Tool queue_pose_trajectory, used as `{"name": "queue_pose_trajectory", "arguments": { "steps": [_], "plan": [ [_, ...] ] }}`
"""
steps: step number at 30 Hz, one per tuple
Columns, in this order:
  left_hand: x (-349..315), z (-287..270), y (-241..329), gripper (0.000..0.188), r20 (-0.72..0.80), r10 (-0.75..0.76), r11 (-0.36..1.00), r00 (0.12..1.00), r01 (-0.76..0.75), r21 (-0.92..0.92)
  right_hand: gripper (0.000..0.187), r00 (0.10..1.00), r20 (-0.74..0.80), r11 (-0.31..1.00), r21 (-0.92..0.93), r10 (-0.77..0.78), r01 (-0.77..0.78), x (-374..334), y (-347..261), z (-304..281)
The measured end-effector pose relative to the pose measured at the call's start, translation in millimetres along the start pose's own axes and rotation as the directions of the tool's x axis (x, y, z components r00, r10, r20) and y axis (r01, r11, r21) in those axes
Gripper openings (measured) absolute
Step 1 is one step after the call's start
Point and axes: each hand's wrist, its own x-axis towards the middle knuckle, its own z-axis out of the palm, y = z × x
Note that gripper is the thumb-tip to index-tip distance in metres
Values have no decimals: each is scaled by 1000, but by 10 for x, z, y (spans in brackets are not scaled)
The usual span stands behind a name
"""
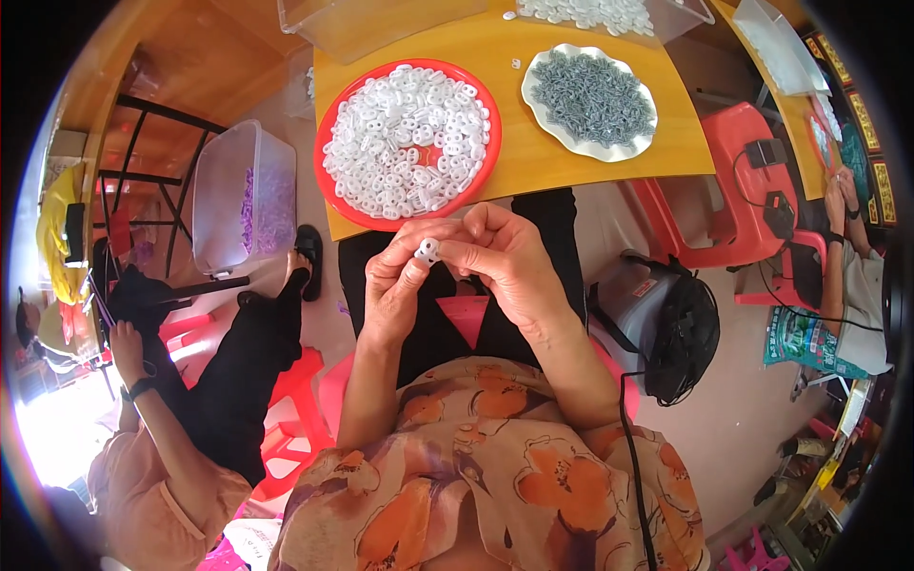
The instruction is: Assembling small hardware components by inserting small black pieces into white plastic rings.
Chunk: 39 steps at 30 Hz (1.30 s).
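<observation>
Above my lap, near the table edge, a small white plastic piece with two dark holes (pixel 427 250) is pinched between my fingers. My left hand (pixel 392 285) is closed, its thumb and fingertips gripping the piece from the left. From the other side, my right hand (pixel 509 266) presses thumb and fingers together on the same piece; anything smaller between those fingertips is hidden. Just beyond my hands is a round red tray (pixel 497 143) heaped with white two-holed pieces (pixel 400 114). A white scalloped plate (pixel 529 90) farther right carries a pile of small grey slender parts (pixel 595 100).
The yellow table (pixel 657 157) also bears clear bins (pixel 381 29) at its far side. Left stands a clear bin with purple parts (pixel 224 190); a seated person (pixel 181 476) works nearby. Red stools (pixel 733 190) and a black-meshed fan (pixel 681 328) are right, with another person (pixel 857 295) beyond.
</observation>
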Motion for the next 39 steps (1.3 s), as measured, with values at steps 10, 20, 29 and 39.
{"name": "queue_pose_trajectory", "arguments": {
  "steps": [10,20,29,39],
  "plan": [
    [-192,-166,75,40,4,56,998,998,-56,-2,43,999,-32,995,-103,-5,1,-160,90,297],
    [-305,-239,55,30,-174,46,965,984,-88,-246,21,984,26,939,-305,176,-160,-179,181,539],
    [-335,-445,232,34,-126,173,985,977,-174,7,22,975,31,935,-291,221,-203,-99,276,645],
    [-245,-459,175,37,-80,236,970,968,-240,-40,19,985,10,936,-313,171,-159,-113,338,707]
  ]
}}
